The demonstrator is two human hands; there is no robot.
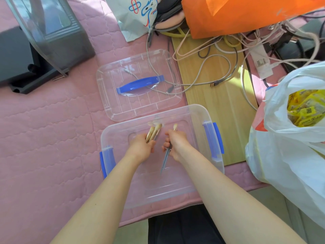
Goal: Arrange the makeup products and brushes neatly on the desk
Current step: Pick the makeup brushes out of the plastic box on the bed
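Both my hands are inside a clear plastic storage box (197, 113) with blue side latches, which stands on the pink quilted cover. My left hand (141, 148) grips a bunch of makeup brushes (154, 131) with pale gold handles and cream bristle heads pointing away from me. My right hand (175, 144) holds thin brushes with grey handles (166, 159) that point down toward me; one small cream brush tip (175, 127) sticks out above the fingers. The hands are a short gap apart.
The box's clear lid (109, 95) with a blue handle lies just beyond the box. Tangled cables (207, 67) cover the wooden desk strip to the right. A white plastic bag (284, 152) bulges at right, an orange bag (237, 16) at the back, a dark grey device (35, 55) at left.
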